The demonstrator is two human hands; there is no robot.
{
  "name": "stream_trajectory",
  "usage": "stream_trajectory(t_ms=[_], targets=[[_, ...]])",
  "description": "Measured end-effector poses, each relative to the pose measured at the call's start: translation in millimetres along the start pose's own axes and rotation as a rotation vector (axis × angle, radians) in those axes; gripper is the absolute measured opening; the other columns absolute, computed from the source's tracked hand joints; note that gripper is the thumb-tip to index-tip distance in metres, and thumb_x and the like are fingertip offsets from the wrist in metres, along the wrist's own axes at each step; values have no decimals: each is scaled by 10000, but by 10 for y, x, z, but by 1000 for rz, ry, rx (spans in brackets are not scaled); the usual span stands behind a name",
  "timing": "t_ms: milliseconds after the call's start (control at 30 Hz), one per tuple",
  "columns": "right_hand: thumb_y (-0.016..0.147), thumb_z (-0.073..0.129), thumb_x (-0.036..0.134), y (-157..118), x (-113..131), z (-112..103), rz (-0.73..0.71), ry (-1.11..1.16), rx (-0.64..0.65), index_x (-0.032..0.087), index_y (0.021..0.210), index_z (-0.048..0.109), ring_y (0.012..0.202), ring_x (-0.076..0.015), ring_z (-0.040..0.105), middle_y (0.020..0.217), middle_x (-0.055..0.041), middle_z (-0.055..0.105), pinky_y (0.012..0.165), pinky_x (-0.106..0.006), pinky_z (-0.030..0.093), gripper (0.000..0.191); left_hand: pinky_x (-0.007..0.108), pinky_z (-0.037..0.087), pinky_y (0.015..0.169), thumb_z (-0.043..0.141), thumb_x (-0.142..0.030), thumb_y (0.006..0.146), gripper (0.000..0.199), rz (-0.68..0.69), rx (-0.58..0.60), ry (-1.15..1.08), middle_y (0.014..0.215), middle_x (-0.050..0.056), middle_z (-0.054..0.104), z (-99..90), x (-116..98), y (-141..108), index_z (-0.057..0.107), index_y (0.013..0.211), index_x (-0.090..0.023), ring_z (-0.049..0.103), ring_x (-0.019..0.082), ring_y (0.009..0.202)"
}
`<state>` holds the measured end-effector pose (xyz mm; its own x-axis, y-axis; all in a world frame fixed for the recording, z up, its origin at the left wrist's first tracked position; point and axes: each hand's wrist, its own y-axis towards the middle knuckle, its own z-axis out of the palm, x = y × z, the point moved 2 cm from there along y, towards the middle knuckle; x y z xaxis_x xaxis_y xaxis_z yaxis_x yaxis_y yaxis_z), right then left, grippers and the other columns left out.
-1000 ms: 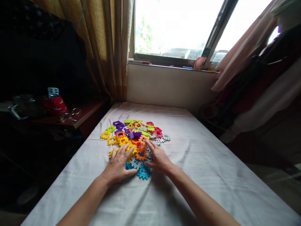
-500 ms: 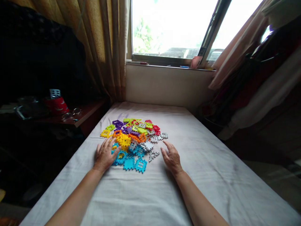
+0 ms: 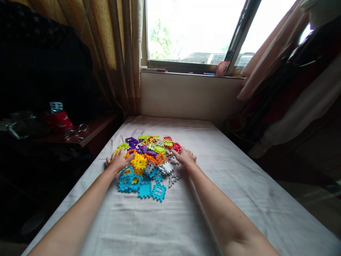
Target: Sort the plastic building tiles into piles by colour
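A loose heap of colourful plastic interlocking tiles with notched edges lies on the sheet-covered surface. My left hand (image 3: pixel 118 160) is at the heap's left side with fingers spread, over the yellow tiles (image 3: pixel 139 163) and next to an orange one. On the right side, my right hand (image 3: pixel 185 156) lies with fingers stretched out by the grey tiles (image 3: pixel 167 168), partly covering some of them. Blue tiles (image 3: pixel 158 192) lie closest to me. Purple tiles (image 3: pixel 132 142), lime-green tiles (image 3: pixel 160 150) and red tiles (image 3: pixel 176 147) form the far part. A grey triangular piece (image 3: pixel 173 179) lies at the near right.
A pale wrinkled sheet (image 3: pixel 229 185) covers the surface. At the left, a dark red table (image 3: pixel 98 128) holds a red container (image 3: pixel 59 121) and glasses (image 3: pixel 77 132). A pink cup (image 3: pixel 222 68) stands on the windowsill. Clothes hang at the right.
Both hands have moved farther forward along the heap's sides. My right hand has also come inward onto the grey tiles. More of the blue tiles at the near left now show.
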<state>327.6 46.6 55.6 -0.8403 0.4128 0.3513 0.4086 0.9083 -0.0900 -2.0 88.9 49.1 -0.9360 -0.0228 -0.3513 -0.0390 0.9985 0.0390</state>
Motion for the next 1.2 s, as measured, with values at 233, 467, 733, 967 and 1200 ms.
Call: stream_trajectory(t_ms=[233,467,733,967,1200], targets=[[853,518,641,-225,592,190,-179,169,-1,276,1428,464,1293,-294,498,1433,-141,476,1012,-450,433,684,482,347,1114,583,-666,760,904,225,50,-349,1470,200,480,266,-466,-10,369,1476,-157,442,341,1367],[890,575,467,-397,821,92,-481,416,67,229,1436,460,1258,-210,532,1422,-90,528,1022,-323,448,606,430,471,1029,601,-666,749,894,298,200,-807,1478,176,475,133,-579,-205,382,1460,-170,520,302,1306],[595,830,537,-893,-83,-89,-517,149,197,334,1502,368,1430,-374,317,1530,-132,386,1109,-553,334,1038,483,307,1159,694,-676,618,1029,455,229,-143,1550,156,385,-184,204,-686,398,1479,-199,357,355,1423],[555,846,390,-1219,-37,186,-585,94,174,279,1550,263,1405,-371,359,1545,-166,350,1102,-528,368,1159,491,325,1149,787,-566,544,1173,515,70,-31,1572,191,317,274,187,-1129,270,1535,-212,299,376,1446],[695,740,310,-1086,404,299,-545,369,69,205,1507,352,1265,-260,528,1382,-137,542,1069,-385,432,906,495,345,1149,715,-386,682,911,447,-142,-266,1502,151,402,357,-253,-986,326,1488,-211,406,328,1386]])
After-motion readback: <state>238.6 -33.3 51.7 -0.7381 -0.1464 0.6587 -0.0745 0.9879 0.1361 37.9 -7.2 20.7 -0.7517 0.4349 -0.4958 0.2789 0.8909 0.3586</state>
